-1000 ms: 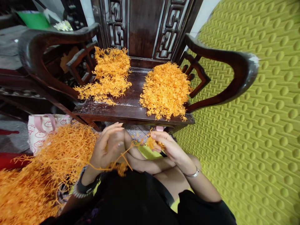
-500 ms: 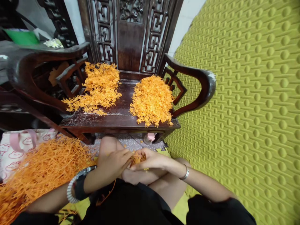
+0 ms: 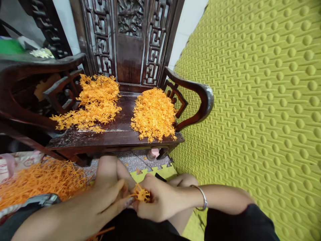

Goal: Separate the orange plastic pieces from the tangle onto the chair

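Over my lap, my right hand [image 3: 160,198] is closed around a small orange piece with thin radiating legs [image 3: 141,193], like a little plastic spider or flower. More orange may sit deeper in that fist, but the fingers hide it. Close beside it, my left hand [image 3: 112,201] pinches a thin orange strand [image 3: 131,195] that runs to the piece. On the dark wooden seat [image 3: 126,112] ahead lie two heaps of similar spidery pieces, a spread-out left heap [image 3: 96,102] and a rounder right heap [image 3: 154,113].
A large tangle of thin orange strands [image 3: 47,179] lies at my left, against a white and pink printed bag [image 3: 18,164]. The chair's curved armrest [image 3: 207,100] stands before a yellow studded foam mat [image 3: 250,117]. A pink-lidded jar [image 3: 153,153] is under the seat.
Both hands have come lower and closer to my body, and the left has turned to a fingertip pinch. The spidery piece now shows between them. My view has shifted slightly right.
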